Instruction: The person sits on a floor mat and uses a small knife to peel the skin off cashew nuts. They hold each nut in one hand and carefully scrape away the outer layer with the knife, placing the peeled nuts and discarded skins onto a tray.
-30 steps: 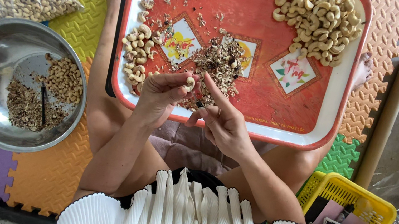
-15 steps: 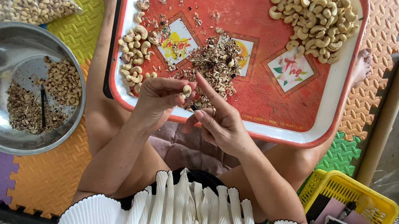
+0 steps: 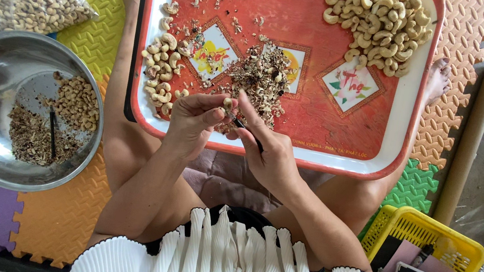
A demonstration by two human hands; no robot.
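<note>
just below the husk pile (image 3: 262, 81) on the red tray (image 3: 418, 86), the left hand (image 3: 192, 123) is pinching a cashew (image 3: 228, 103) while the right hand (image 3: 271, 153) is gripping a small dark blade (image 3: 247, 132); shallow strokes away from the fingertips seem safest.

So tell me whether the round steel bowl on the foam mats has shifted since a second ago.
No. The round steel bowl keeps its place against the yellow and orange foam mats; only the head camera's framing drifts slightly.

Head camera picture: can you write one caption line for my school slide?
Left hand pinches a cashew while right hand works a small dark tool on it over a red tray.
</note>
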